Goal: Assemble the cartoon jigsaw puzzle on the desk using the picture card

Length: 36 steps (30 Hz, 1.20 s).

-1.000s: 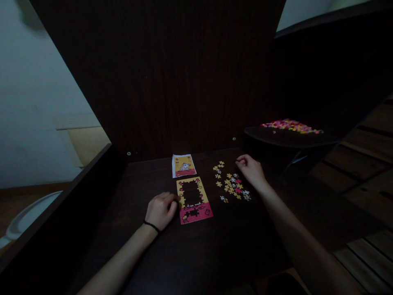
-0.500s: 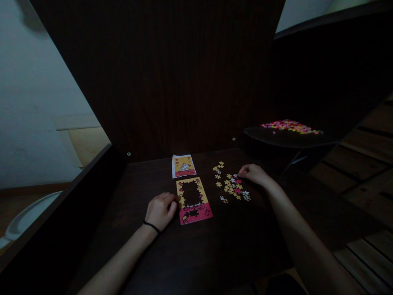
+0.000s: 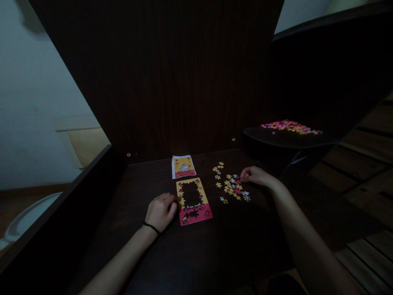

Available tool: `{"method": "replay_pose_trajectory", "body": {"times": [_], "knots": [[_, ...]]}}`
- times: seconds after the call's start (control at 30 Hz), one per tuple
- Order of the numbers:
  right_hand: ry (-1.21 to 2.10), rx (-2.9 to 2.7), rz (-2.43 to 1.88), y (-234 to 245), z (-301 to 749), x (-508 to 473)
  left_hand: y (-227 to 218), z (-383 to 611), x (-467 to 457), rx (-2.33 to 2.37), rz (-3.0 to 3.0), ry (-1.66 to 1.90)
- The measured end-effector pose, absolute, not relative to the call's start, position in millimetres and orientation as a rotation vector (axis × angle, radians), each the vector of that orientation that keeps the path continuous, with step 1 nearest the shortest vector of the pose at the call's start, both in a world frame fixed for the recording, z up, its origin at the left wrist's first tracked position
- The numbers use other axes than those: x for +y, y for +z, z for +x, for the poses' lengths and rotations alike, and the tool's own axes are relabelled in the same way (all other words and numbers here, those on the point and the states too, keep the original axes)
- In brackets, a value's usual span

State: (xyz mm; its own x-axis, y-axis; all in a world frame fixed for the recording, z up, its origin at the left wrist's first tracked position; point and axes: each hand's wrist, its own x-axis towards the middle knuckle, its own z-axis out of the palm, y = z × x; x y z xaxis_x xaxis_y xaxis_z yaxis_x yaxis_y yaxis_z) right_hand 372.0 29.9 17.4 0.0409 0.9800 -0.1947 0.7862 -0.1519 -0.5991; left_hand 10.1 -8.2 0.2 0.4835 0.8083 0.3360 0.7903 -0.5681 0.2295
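A partly built yellow and pink jigsaw puzzle lies on the dark table, with a dark unfilled gap in its middle. My left hand rests curled on the table with its fingertips against the puzzle's left edge. A scatter of loose puzzle pieces lies to the right of it. My right hand sits at the right edge of that scatter, fingers pinched together at the pieces; what they hold is too small to see. A small reference picture card lies just behind the puzzle.
The dark wooden table is boxed by a tall dark back panel and a low side wall on the left. A side shelf at the right carries a heap of bright pink and yellow pieces.
My right hand came from behind the loose pieces toward me and settled at their right edge, fingers pinching there. My left hand has stayed at the puzzle's left edge.
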Motion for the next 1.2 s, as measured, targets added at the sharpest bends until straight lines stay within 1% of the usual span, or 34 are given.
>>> {"method": "replay_pose_trajectory", "body": {"times": [0.13,0.47,0.77,1.07,1.2], "knots": [[0.915,-1.847,-1.908,17.7,368.6,28.3,0.2,9.7,-8.0,1.429,2.671,0.645],[0.94,-1.91,-1.868,20.6,363.2,26.9,0.7,9.8,-8.1,1.457,2.677,0.619],[0.93,-1.875,-1.859,12.2,369.6,30.5,1.2,9.9,-8.3,1.458,2.673,0.604],[1.035,-1.774,-1.704,23.9,364.3,27.1,-0.3,9.2,-7.4,1.445,2.674,0.628],[1.153,-1.801,-1.599,30.1,353.1,23.2,-0.7,9.3,-7.3,1.434,2.686,0.648]]}}
